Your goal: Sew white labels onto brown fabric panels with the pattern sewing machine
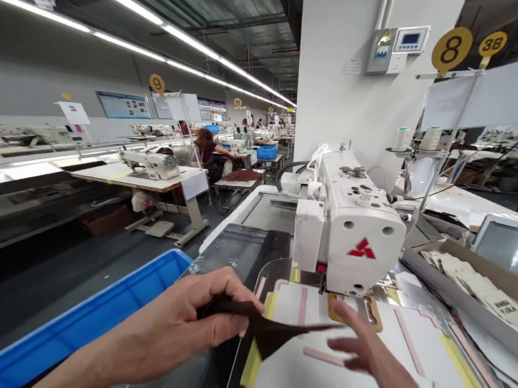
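Note:
My left hand (178,316) pinches a floppy piece of dark brown leather (266,327) between thumb and fingers. The leather's pointed tip reaches toward my right hand (372,384), which hangs open with its fingers spread and holds nothing. Beneath both hands lies a clear sewing template (311,383) over white sheet, marked with pink and yellow tape strips. The needle area of a white industrial sewing machine (355,218) stands just beyond my fingertips, with a tan clamp frame (358,310) at its foot, partly hidden behind my right hand.
A blue plastic crate (68,322) runs along the left of the bench. On the right, a cardboard box (479,284) holds stacked "BIMBA Y LOLA" labels, with a screen (516,251) behind it. A co-worker (205,149) sits among further sewing stations in the background.

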The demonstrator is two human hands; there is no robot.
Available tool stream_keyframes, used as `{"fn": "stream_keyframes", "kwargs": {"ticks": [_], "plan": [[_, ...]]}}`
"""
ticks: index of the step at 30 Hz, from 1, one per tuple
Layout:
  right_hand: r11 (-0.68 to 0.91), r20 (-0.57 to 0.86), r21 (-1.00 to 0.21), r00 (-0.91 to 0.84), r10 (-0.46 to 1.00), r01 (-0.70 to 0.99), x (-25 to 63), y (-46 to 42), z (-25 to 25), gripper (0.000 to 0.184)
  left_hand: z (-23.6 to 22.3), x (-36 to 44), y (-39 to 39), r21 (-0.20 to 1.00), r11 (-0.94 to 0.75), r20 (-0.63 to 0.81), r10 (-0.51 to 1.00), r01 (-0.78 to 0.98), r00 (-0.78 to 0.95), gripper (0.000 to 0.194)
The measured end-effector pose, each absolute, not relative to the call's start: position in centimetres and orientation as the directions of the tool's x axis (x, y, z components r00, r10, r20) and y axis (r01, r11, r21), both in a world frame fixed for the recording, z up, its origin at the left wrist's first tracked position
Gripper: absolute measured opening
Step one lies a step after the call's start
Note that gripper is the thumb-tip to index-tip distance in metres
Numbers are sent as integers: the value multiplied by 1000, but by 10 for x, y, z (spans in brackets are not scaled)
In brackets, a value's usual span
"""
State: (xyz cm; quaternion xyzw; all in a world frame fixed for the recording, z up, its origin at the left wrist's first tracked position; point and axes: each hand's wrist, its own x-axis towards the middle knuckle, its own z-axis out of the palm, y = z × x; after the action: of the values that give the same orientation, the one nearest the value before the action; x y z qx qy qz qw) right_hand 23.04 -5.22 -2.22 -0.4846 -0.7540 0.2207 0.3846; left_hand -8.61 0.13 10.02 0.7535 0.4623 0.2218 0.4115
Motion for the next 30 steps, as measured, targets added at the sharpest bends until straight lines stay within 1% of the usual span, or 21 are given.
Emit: {"fn": "stream_keyframes", "kwargs": {"ticks": [1,2,3,4,6,8,10,12,14,16,19,23,25,27,29,30], "plan": [[431,360,-784,-240,902,446,219,-47,-6,78,108,-87,-7,839,-231,-44,874,493,484,18],[386,313,-857,-249,917,342,212,-45,9,60,113,-88,-14,856,-206,-54,877,475,477,19],[304,229,-918,-283,931,256,207,-44,22,41,116,-89,-19,874,-166,-70,887,456,457,21],[210,150,-960,-293,944,186,206,-45,34,38,116,-89,-22,891,-129,-82,897,435,433,24],[52,16,-993,-308,951,107,211,-49,47,40,109,-87,-18,921,-62,-111,904,384,414,24],[-51,-79,-994,-322,944,97,221,-50,46,39,91,-77,-4,946,-11,-149,872,323,466,21],[-148,-191,-978,-348,918,147,235,-47,33,38,68,-59,13,955,53,-214,802,291,557,26],[-244,-304,-947,-330,894,210,249,-41,12,38,44,-38,28,938,100,-292,742,332,604,28],[-304,-364,-923,-280,888,235,262,-36,-7,38,27,-21,39,910,116,-355,713,399,604,27],[-325,-381,-914,-243,892,241,271,-33,-20,39,17,-11,47,893,102,-373,713,438,594,27],[-319,-389,-901,-222,894,293,275,-31,-26,41,15,-7,55,884,54,-350,734,465,581,26],[-226,-351,-852,-193,916,473,271,-26,-25,37,17,-8,61,876,-18,-309,748,483,588,22],[-143,-279,-781,-134,951,607,266,-22,-24,35,17,-9,60,876,-45,-292,743,480,602,22],[-52,-183,-670,-96,978,740,260,-19,-26,26,16,-10,59,881,-40,-296,730,471,616,24],[35,-112,-549,-116,987,835,254,-17,-30,12,16,-16,57,882,-24,-327,690,472,646,26],[74,-91,-495,-136,987,866,252,-16,-33,10,16,-21,56,871,-14,-365,650,491,666,28]]}}
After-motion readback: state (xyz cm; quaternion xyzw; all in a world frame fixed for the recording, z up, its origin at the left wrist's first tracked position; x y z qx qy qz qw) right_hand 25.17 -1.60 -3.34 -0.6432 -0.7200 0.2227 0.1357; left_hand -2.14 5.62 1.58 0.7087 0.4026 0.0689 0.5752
